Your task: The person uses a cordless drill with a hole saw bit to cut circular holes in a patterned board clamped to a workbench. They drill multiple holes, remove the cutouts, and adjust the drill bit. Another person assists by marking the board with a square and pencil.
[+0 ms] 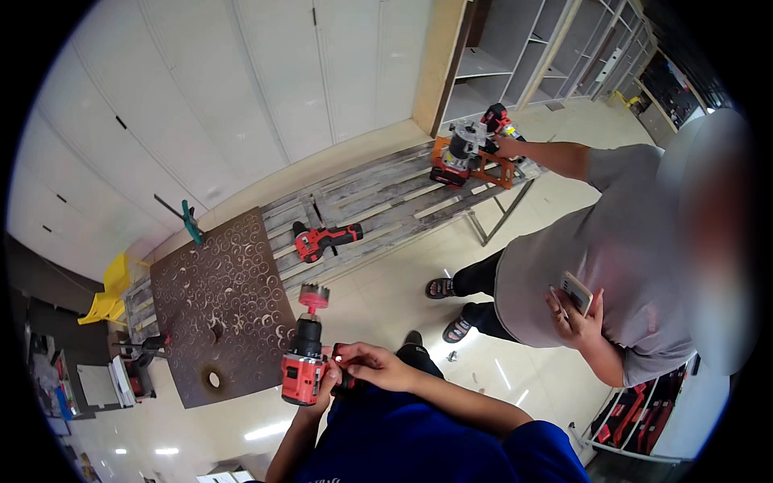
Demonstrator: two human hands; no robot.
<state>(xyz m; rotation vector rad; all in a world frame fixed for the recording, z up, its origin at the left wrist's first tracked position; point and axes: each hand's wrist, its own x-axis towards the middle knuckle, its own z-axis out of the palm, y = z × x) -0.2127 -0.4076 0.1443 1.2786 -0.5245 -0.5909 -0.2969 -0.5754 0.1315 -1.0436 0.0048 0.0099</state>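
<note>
A red and black cordless drill [303,372] with a red hole saw [314,296] in its chuck is held in front of my body. The hole saw points away from me. My left hand [328,385] is closed round the handle, partly hidden behind the drill body. My right hand [374,366] is closed at the handle and its black lower part, its fingertips against it. Left of the drill lies a dark brown board [233,314], covered in ring-shaped cut marks, with a round hole through it near its near edge.
The board lies on a slatted bench [386,209], held by a green clamp [192,223]. Another red drill [326,240] lies on the slats. A co-worker [596,258] at right holds a phone [576,293] and touches a tool at the bench's far end. A yellow chair [113,294] stands left.
</note>
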